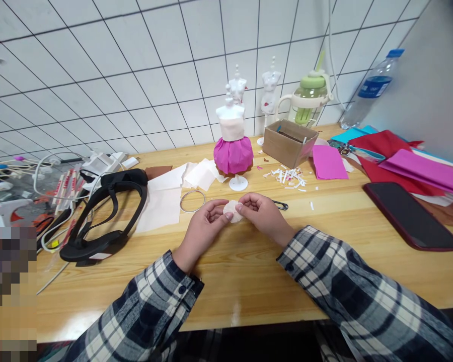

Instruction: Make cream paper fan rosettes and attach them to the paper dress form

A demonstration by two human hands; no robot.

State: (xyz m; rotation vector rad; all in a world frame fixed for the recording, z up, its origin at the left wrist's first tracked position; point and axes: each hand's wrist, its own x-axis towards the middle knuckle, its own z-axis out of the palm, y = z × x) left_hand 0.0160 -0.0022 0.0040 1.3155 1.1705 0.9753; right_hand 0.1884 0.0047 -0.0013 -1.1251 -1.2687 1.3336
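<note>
Between my two hands is a small round piece of cream paper (233,207), its edge pinched from both sides. My left hand (207,221) grips its left edge with thumb and fingers. On the other side my right hand (262,213) holds its right edge the same way. Just behind them stands a miniature dress form (230,118) wearing a cream top and a puffed magenta skirt (233,155), on a white round base (238,183). A metal ring (192,201) lies left of my hands. Black-handled scissors (281,205) are partly hidden behind my right hand.
Cream sheets (160,198) and a black headset (105,216) lie to the left. Beyond my right hand are paper scraps (289,177), a cardboard box (290,143), a magenta sheet (329,162), a phone (411,213) and a bottle (373,90). A tiled wall (154,75) rises behind.
</note>
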